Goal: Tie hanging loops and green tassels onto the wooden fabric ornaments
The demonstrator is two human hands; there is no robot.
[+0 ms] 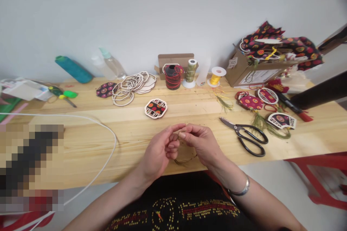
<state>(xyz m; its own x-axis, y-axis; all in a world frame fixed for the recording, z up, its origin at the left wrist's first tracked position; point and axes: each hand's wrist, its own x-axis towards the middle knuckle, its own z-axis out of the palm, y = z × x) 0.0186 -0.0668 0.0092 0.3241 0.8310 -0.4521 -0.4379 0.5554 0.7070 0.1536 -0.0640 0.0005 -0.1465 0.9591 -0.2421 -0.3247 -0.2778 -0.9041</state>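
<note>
My left hand (162,151) and my right hand (202,142) meet above the near edge of the wooden table. Both are closed at the fingertips on thin olive-green thread (182,161), whose loose strands hang below them. The fingers hide most of the part being held. Beyond my hands lies an eight-sided ornament (155,108) with a pale wooden frame and dark patterned cloth. Black-handled scissors (238,130) rest to the right, blades partly apart.
Wooden frames (132,86) are heaped at the back. A red cord spool (172,77), a green thread spool (191,71) and a yellow spool (216,76) stand near the wall. Tasselled ornaments (252,101) and a cardboard box (251,72) are right. A white cable (116,139) crosses the left.
</note>
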